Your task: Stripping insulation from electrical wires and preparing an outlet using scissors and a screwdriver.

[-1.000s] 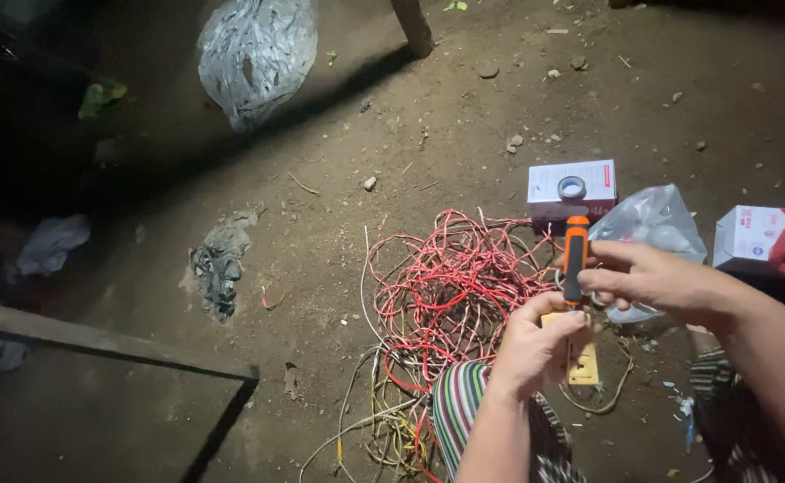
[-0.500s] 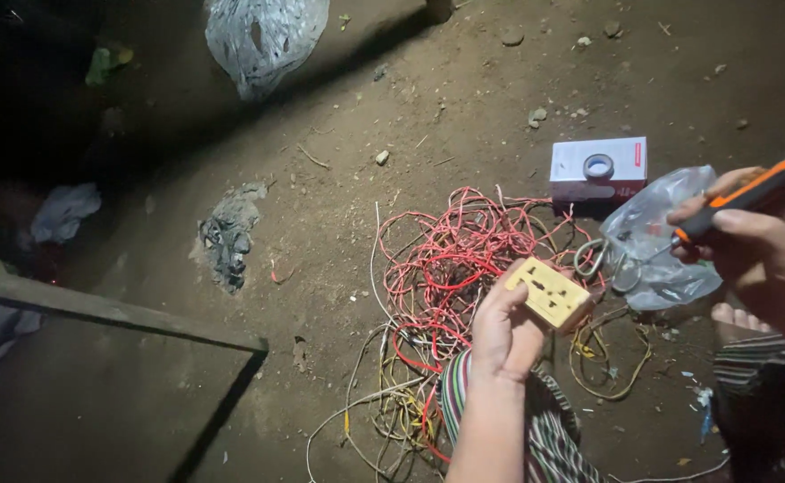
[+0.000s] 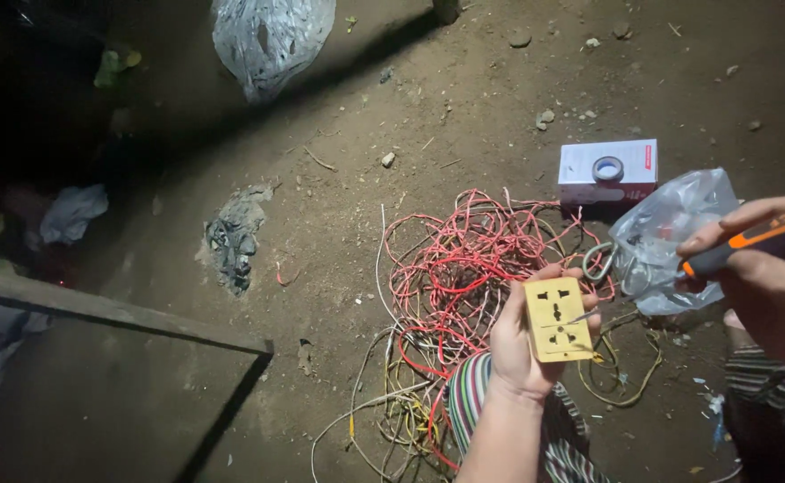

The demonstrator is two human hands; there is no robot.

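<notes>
My left hand (image 3: 516, 344) holds a pale yellow socket plate (image 3: 556, 319) face up, fingers wrapped around its edges. My right hand (image 3: 768, 286) grips an orange and black screwdriver (image 3: 750, 240) by the handle at the right edge. Its thin metal tip (image 3: 586, 315) rests against the right side of the plate. Under both hands lies a tangle of red, yellow and white wires (image 3: 468, 268) on the dirt floor.
A white box with a tape roll pictured (image 3: 607, 170) and a clear plastic bag (image 3: 670, 237) lie right of the wires. A crumpled plastic sack (image 3: 267, 40) sits at the top. A dark board edge (image 3: 115, 313) crosses lower left. Striped cloth (image 3: 473, 394) covers my knee.
My right hand with the screwdriver swung out to the right, then brought the tip back to the plate. My left hand turned the yellow plate face up and now holds it lower.
</notes>
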